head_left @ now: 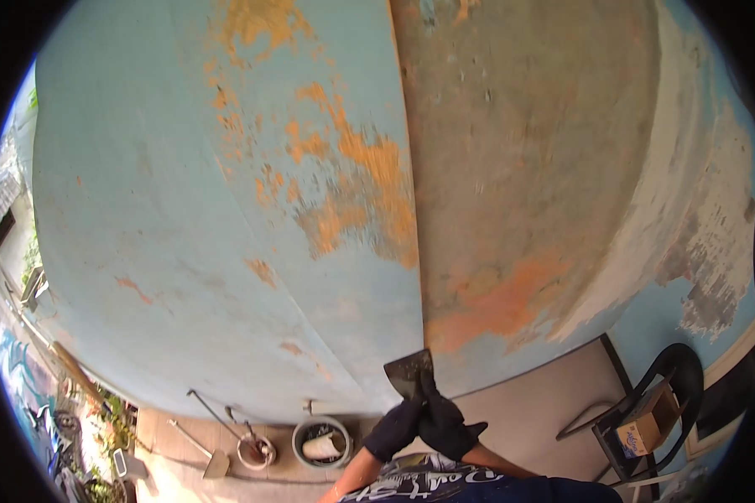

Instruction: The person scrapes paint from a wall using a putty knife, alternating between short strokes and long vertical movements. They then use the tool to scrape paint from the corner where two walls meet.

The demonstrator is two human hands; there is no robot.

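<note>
A broad flat scraper [406,376] is held up in front of the wall, its blade close to the vertical edge where blue paint meets a brown patch. My right hand [446,427], in a black glove, is closed on its handle, a finger reaching up along the blade. Tight against it, my left hand [393,431], also gloved in black, is closed at the same handle. Between the two gloves most of the handle is hidden. The wall [168,210] is light blue with orange and grey scraped areas, and a brown-grey section [528,151] lies on its right.
Along the wall's foot stand a grey bucket [344,457] with things inside and a smaller reddish pot [252,465]. A long-handled dustpan [216,465] lies to their left. At right, a black chair [688,381] bears a cardboard box [648,422]. Plants [113,427] grow at far left.
</note>
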